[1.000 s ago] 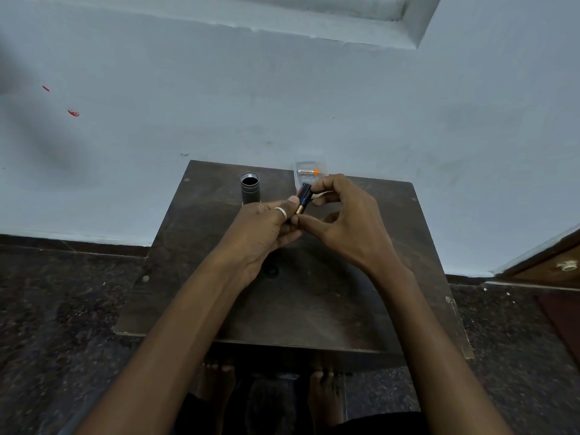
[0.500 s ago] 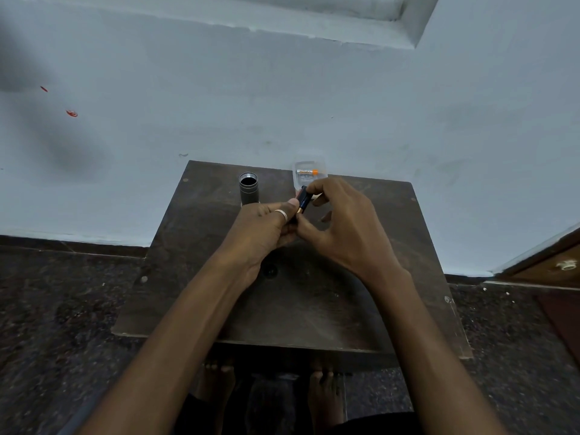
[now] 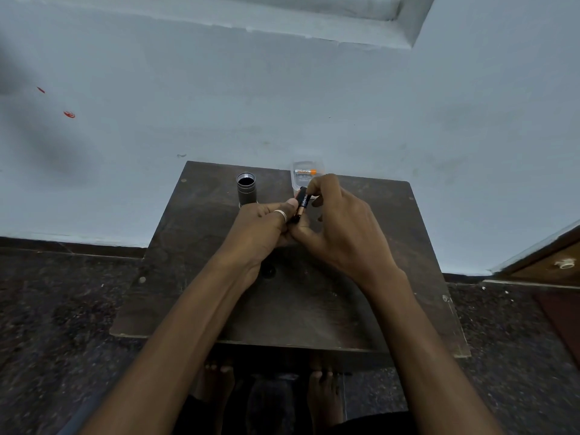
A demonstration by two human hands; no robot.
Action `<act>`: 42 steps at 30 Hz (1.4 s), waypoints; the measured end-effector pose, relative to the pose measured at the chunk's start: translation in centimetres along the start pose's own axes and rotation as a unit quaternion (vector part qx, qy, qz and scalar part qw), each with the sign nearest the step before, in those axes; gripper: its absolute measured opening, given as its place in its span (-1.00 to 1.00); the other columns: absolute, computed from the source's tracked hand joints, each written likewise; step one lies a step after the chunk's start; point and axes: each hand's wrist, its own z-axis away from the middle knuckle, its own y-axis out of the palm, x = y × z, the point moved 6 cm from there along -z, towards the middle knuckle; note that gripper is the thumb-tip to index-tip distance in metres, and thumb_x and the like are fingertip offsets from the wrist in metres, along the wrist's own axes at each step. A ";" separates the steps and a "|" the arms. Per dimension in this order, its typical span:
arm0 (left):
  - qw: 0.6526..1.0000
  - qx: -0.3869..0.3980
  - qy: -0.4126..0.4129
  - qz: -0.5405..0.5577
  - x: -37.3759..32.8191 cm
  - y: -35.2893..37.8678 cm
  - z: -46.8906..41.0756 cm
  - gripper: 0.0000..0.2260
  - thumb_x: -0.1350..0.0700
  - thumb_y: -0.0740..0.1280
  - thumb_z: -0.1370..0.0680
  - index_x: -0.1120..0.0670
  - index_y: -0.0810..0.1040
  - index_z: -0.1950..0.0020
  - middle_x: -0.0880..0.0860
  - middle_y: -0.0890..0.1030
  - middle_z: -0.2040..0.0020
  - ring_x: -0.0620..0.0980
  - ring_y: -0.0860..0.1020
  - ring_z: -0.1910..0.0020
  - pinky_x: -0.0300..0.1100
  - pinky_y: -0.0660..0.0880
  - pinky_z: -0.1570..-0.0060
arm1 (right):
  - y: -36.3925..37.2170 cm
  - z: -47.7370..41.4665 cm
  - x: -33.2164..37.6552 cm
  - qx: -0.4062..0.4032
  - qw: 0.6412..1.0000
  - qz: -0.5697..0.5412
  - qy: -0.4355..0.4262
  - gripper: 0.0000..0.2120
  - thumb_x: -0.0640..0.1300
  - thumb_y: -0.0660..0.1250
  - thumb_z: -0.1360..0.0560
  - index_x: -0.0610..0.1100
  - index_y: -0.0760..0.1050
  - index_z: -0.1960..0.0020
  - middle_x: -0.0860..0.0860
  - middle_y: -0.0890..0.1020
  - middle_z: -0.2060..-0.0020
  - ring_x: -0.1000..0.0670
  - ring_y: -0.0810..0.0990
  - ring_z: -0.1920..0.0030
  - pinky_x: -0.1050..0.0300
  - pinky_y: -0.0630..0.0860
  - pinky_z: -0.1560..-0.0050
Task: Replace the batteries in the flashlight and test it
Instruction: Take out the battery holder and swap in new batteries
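Holding: right hand [image 3: 340,226] pinches a black and copper battery [image 3: 302,203] between thumb and fingertips, tilted, its black end up and away from the person
Battery position: above the middle of the desk [image 3: 361,309], its copper lower end going down into the left hand's curled fingers (the printed brand name runs along its length)
Left hand [image 3: 262,230]: grip closed around something small and dark, mostly hidden by the fingers, so I cannot tell what it is; a silver ring [image 3: 280,215] sits on one finger
Right hand grip: closed on the battery, remaining fingers loosely curled beside it
Hands: touching each other at the fingertips, both raised over the desk
Flashlight body [image 3: 246,193]: grey metal tube standing upright on the far left part of the desk, open end up, dark inside, just beyond the left hand's knuckles
Plastic case [image 3: 306,177]: clear, at the far edge of the desk, just beyond the right hand's fingers
Spare battery [image 3: 306,172]: silver with an orange end, lying sideways inside the case
Desk: dark wood, small, set against a pale blue wall [image 3: 282,105]
Below: bare feet [image 3: 323,390] show on the dark speckled floor [image 3: 56,309] under the near edge
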 end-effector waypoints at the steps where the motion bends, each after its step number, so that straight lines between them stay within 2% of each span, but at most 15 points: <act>1: 1.000 -0.001 -0.001 0.003 0.0 0.0 0.0 -0.71 0.11 0.29 -0.63 0.33 0.65 -0.02 0.28 0.65 0.08 0.10 0.61 0.12 -0.01 0.62 -0.07 | 0.0 0.0 -0.1 0.003 1.000 -0.013 0.001 -0.70 -0.11 0.40 -0.42 -0.10 0.38 -0.08 0.00 0.64 0.12 -0.05 0.60 0.21 0.07 0.48 0.26; 5: 1.000 -0.013 -0.007 0.020 0.2 -0.2 -0.1 -0.70 0.13 0.26 -0.64 0.37 0.63 -0.05 0.22 0.66 0.09 -0.01 0.62 0.16 -0.11 0.62 -0.04 | 0.9 -0.3 -0.9 0.050 0.997 -0.063 0.016 -0.66 -0.02 0.39 -0.45 -0.05 0.46 -0.19 0.02 0.67 -0.02 0.01 0.65 0.06 -0.01 0.62 0.12; 8: 0.999 -0.021 -0.012 0.022 0.2 -0.2 0.0 -0.72 0.13 0.26 -0.64 0.33 0.64 -0.02 0.15 0.60 0.19 -0.15 0.59 0.32 -0.25 0.63 0.14 | 1.6 -0.5 -1.5 0.080 0.994 -0.076 0.002 -0.60 -0.03 0.48 -0.45 -0.09 0.54 -0.25 -0.02 0.67 -0.09 0.01 0.67 0.00 0.00 0.64 0.02; 10: 0.999 -0.018 -0.018 0.025 0.2 -0.1 0.0 -0.76 0.12 0.27 -0.64 0.23 0.66 0.05 0.11 0.61 0.21 -0.17 0.60 0.31 -0.31 0.61 0.18 | 1.2 -0.6 -1.5 0.057 0.995 -0.082 -0.021 -0.69 -0.13 0.49 -0.47 -0.15 0.62 -0.19 -0.04 0.70 -0.05 -0.01 0.69 0.00 0.00 0.64 -0.02; 13: 0.999 -0.017 -0.022 0.037 0.1 -0.1 0.1 -0.77 0.10 0.28 -0.64 0.19 0.67 0.07 0.08 0.65 0.19 -0.15 0.62 0.26 -0.29 0.61 0.14 | 0.4 -0.7 -1.3 0.009 0.995 -0.100 -0.023 -0.79 -0.18 0.46 -0.51 -0.17 0.67 -0.14 -0.04 0.74 -0.01 0.03 0.71 0.02 0.13 0.62 -0.04; 16: 0.999 -0.019 -0.018 0.036 0.0 -0.2 0.1 -0.72 0.09 0.27 -0.64 0.29 0.64 -0.03 0.11 0.64 0.19 -0.14 0.62 0.26 -0.27 0.62 0.12 | -0.1 -0.9 -2.1 -0.021 0.987 -0.148 0.053 -0.85 -0.15 0.36 -0.60 -0.14 0.69 -0.07 0.02 0.76 0.07 0.13 0.71 0.12 0.10 0.64 0.07; 19: 0.999 -0.017 -0.019 0.041 0.0 0.0 0.1 -0.71 0.09 0.27 -0.64 0.33 0.62 -0.04 0.11 0.63 0.21 -0.13 0.61 0.28 -0.29 0.62 0.15 | -0.3 -1.0 -3.5 -0.033 0.938 -0.284 0.195 -0.78 -0.09 0.29 -0.64 -0.18 0.67 -0.03 -0.04 0.75 0.15 0.02 0.75 0.18 -0.05 0.69 0.16; 23: 0.998 -0.014 -0.034 0.052 0.0 0.0 0.2 -0.70 0.08 0.29 -0.63 0.33 0.60 -0.09 0.10 0.63 0.19 -0.13 0.61 0.28 -0.30 0.62 0.17 | -0.4 -0.5 -4.9 -0.057 0.822 -0.465 0.322 -0.67 -0.05 0.25 -0.66 -0.32 0.59 0.00 -0.16 0.74 0.14 -0.10 0.77 0.07 0.18 0.65 0.18; 26: 0.998 -0.007 -0.039 0.054 -0.1 0.1 0.4 -0.70 0.09 0.29 -0.63 0.34 0.59 -0.11 0.09 0.63 0.19 -0.12 0.60 0.26 -0.29 0.61 0.16 | -0.6 0.0 -6.4 -0.091 0.777 -0.509 0.360 -0.69 -0.08 0.28 -0.66 -0.32 0.56 0.09 -0.11 0.70 0.29 -0.12 0.76 0.08 0.17 0.67 0.02; 28: 0.998 -0.003 -0.044 0.054 0.0 0.3 0.4 -0.71 0.09 0.29 -0.63 0.33 0.59 -0.13 0.09 0.63 0.18 -0.13 0.61 0.26 -0.31 0.62 0.18 | -0.8 0.1 -7.2 -0.105 0.780 -0.497 0.365 -0.73 -0.15 0.29 -0.65 -0.32 0.55 0.11 -0.04 0.68 0.34 -0.07 0.76 0.12 0.16 0.67 -0.03; 30: 0.997 -0.002 -0.049 0.055 0.0 0.3 0.4 -0.71 0.09 0.28 -0.63 0.32 0.59 -0.13 0.10 0.63 0.17 -0.12 0.61 0.25 -0.31 0.61 0.20 | -0.9 0.3 -8.3 -0.098 0.808 -0.442 0.377 -0.80 -0.17 0.32 -0.63 -0.31 0.57 0.05 -0.02 0.67 0.32 -0.02 0.75 0.17 0.09 0.67 -0.07; 32: 0.997 -0.002 -0.050 0.054 0.1 0.3 0.4 -0.72 0.09 0.28 -0.64 0.32 0.59 -0.12 0.10 0.63 0.17 -0.12 0.60 0.26 -0.32 0.61 0.20 | -1.2 0.6 -9.4 -0.066 0.878 -0.293 0.374 -0.82 -0.07 0.34 -0.58 -0.19 0.61 0.00 -0.01 0.69 0.25 -0.02 0.74 0.17 -0.07 0.67 -0.10; 34: 0.997 -0.004 -0.049 0.054 0.0 0.3 0.4 -0.72 0.10 0.28 -0.64 0.31 0.59 -0.12 0.10 0.63 0.17 -0.13 0.60 0.27 -0.32 0.61 0.21 | -1.4 0.7 -9.5 0.002 0.933 -0.095 0.346 -0.80 0.00 0.32 -0.53 -0.07 0.64 -0.02 -0.02 0.73 0.13 -0.10 0.71 0.05 -0.06 0.61 -0.12; 37: 0.997 -0.007 -0.049 0.055 0.1 0.3 0.4 -0.71 0.09 0.27 -0.64 0.32 0.59 -0.12 0.09 0.63 0.17 -0.13 0.60 0.27 -0.32 0.61 0.22 | -1.2 1.2 -8.9 0.090 0.939 0.078 0.322 -0.79 -0.09 0.30 -0.58 -0.12 0.65 -0.11 -0.10 0.71 -0.06 -0.22 0.62 -0.13 0.05 0.49 -0.05; 42: 0.997 0.000 -0.054 0.053 0.0 0.4 0.5 -0.71 0.07 0.25 -0.65 0.28 0.61 -0.10 0.08 0.65 0.16 -0.14 0.62 0.26 -0.32 0.60 0.23 | -0.7 1.7 -9.1 0.118 0.926 0.133 0.333 -0.79 -0.05 0.31 -0.56 -0.10 0.63 -0.11 -0.13 0.66 -0.11 -0.27 0.60 -0.14 0.00 0.52 -0.01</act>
